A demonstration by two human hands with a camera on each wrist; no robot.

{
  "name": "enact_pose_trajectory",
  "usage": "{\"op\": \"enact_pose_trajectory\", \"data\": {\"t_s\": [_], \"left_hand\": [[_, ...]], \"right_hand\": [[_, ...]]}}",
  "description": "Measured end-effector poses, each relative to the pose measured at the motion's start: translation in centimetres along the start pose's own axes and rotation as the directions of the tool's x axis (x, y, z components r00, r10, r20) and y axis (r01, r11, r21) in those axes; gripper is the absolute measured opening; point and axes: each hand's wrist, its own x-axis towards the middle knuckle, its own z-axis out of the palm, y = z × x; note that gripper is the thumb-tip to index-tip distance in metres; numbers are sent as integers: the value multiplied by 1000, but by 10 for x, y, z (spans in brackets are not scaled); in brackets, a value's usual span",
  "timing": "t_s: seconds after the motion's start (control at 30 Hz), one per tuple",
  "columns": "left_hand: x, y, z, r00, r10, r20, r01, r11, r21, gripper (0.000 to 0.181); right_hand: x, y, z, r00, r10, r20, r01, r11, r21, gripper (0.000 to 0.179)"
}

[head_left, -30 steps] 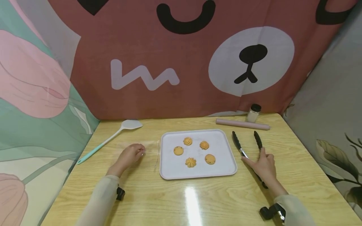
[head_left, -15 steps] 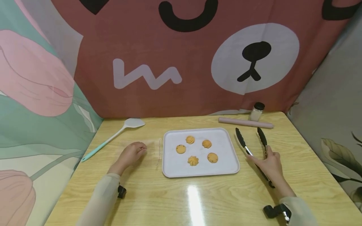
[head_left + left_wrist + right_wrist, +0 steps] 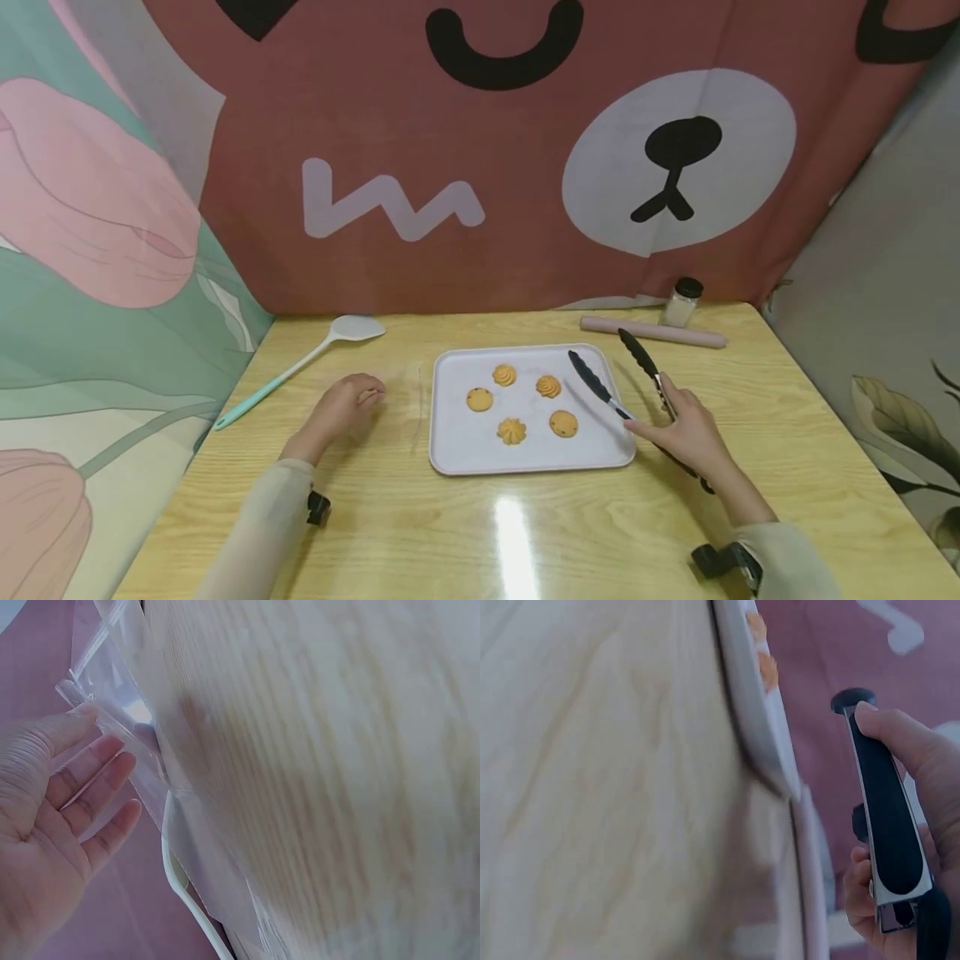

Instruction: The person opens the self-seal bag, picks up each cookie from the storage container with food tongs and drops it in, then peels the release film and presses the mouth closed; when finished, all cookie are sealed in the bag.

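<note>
My right hand (image 3: pixel 693 429) grips a pair of black and metal tongs (image 3: pixel 592 382), their arms spread apart. One arm of the tongs reaches over the right part of a white tray (image 3: pixel 457 450), with nothing between the tips. Several cookies (image 3: pixel 512 432), some swirled and some flat and round, lie spaced out on the tray. Left of the tray, my left hand (image 3: pixel 341 412) pinches the edge of a clear plastic bag (image 3: pixel 139 712) between thumb and index finger. The other fingers (image 3: pixel 112 825) stay loosely bent in the left wrist view.
A spatula (image 3: pixel 352 327) with a mint handle lies at the back left. A pink rolling pin (image 3: pixel 652 331) rests along the back right, with a black-lidded jar (image 3: pixel 681 307) behind it. A bear-print cloth (image 3: pixel 375 275) hangs behind the wooden table (image 3: pixel 420 533).
My right hand has carried the tongs leftward, from beside the tray to over its right side. My left hand stays at the plastic bag. The cookies have not moved.
</note>
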Motion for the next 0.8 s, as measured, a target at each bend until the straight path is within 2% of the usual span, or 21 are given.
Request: {"op": "enact_pose_trajectory", "data": {"t_s": [0.17, 0.43, 0.63, 0.8], "left_hand": [[0, -1, 1, 1000, -3, 5, 3, 1000, -1, 6], [-1, -2, 2, 1000, 6, -13, -6, 1000, 15, 7], [1, 1, 2, 1000, 14, -2, -14, 1000, 11, 8], [3, 1, 2, 1000, 15, 10, -15, 1000, 17, 9]], "right_hand": [[7, -24, 6, 993, -100, 55, 99, 995, 26, 104], [25, -57, 31, 964, -237, 120, 228, 970, 87, 100], [30, -73, 44, 931, -325, 165, 312, 944, 105, 97], [37, -80, 44, 889, -392, 238, 383, 920, 85, 92]]}}
